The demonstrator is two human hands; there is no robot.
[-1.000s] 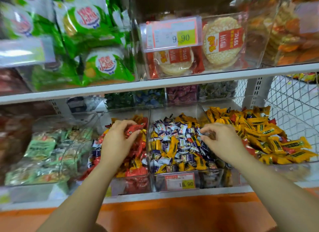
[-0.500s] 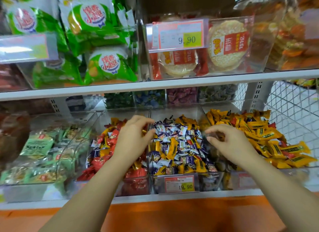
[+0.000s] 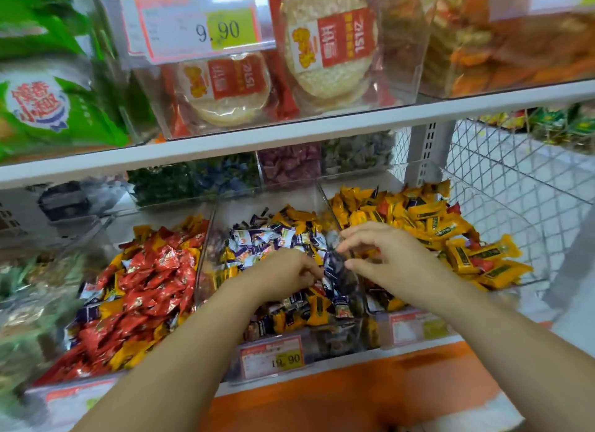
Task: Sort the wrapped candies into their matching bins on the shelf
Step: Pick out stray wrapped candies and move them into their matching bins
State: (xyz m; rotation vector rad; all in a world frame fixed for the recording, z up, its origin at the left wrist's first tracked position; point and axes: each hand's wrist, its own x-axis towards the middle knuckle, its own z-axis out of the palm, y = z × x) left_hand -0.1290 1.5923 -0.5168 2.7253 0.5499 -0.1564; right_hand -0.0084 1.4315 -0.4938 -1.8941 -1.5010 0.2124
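Three clear bins stand side by side on the lower shelf. The left bin [image 3: 206,238] holds red wrapped candies [image 3: 148,283] mixed with some yellow and purple ones. The middle bin [image 3: 326,203] holds purple-and-white candies [image 3: 273,238] with yellow ones among them. The right bin [image 3: 380,322] holds yellow candies [image 3: 425,219] and a few red ones. My left hand [image 3: 283,275] is down in the middle bin, its curled fingertips pinching a candy in the pile. My right hand [image 3: 389,258] hovers over the divider between middle and right bins, fingers spread and loosely curved beside a dark wrapper [image 3: 336,254].
A price tag reading 19.90 [image 3: 273,357] is clipped to the middle bin's front. Smaller bins of green, blue and pink sweets [image 3: 289,164] sit behind. Rice cracker packs [image 3: 328,45] and green snack bags [image 3: 48,110] fill the upper shelf. Wire mesh [image 3: 515,190] closes the right side.
My left hand has crossed from the red-candy bin into the middle bin. My right hand has opened its fingers over the divider. The view has moved closer and tilted up.
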